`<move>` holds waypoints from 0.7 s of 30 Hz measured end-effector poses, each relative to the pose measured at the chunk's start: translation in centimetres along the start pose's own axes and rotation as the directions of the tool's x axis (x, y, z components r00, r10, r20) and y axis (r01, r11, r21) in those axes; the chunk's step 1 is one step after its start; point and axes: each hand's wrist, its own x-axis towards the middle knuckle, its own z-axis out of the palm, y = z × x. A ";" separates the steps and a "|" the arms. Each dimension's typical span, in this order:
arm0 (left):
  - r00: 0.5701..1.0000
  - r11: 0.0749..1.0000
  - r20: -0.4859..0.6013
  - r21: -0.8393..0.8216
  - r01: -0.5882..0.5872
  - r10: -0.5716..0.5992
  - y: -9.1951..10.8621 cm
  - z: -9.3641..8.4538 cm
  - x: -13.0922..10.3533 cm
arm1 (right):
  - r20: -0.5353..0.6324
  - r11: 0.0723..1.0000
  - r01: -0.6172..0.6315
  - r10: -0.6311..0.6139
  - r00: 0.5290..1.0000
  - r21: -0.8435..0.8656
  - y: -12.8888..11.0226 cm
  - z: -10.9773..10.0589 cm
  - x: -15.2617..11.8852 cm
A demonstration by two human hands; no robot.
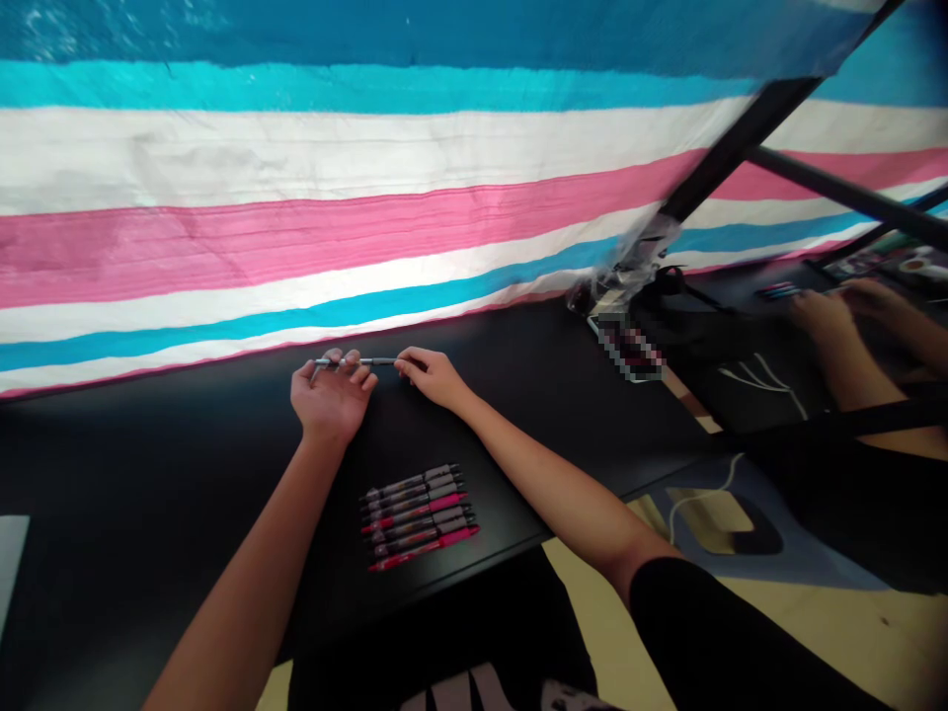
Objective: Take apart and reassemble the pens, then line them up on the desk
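Note:
Near the back of the black table I hold a slim grey and dark pen (381,361) level between both hands. My left hand (331,403) is turned palm up, its fingers curled round the barrel, and the pen's left end sticks out past the thumb. At the other end, the thumb and fingers of my right hand (435,377) pinch the tip. Closer to me lies a neat row of several pens (419,515), side by side, some with grey grips and some with pink-red ones. No hand touches that row.
A striped plastic sheet (296,237) hangs behind the table (185,464). To the right are a phone-like object (629,351), clear plastic wrapping (629,267), a black frame bar (741,148) and white cables (766,380). Another person's hands (826,321) work at the far right.

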 end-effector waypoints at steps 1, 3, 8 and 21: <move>1.000 1.000 0.000 0.000 0.005 -0.005 0.0 0.0 0.0 | -0.003 1.000 -0.002 0.002 1.000 -0.003 0.0 0.1 0.0; 1.000 1.000 0.007 -0.005 0.014 -0.014 0.0 0.1 -0.1 | -0.007 1.000 -0.003 0.003 1.000 -0.011 0.0 0.3 0.0; 0.999 0.999 -0.034 -0.034 0.002 -0.003 0.2 0.3 -0.2 | -0.066 0.996 0.021 -0.027 0.997 -0.092 -0.2 -0.9 0.1; 0.999 0.999 -0.050 -0.034 0.016 -0.018 0.4 0.0 0.1 | -0.725 0.236 -0.759 0.229 0.650 -0.607 7.1 -28.4 -10.4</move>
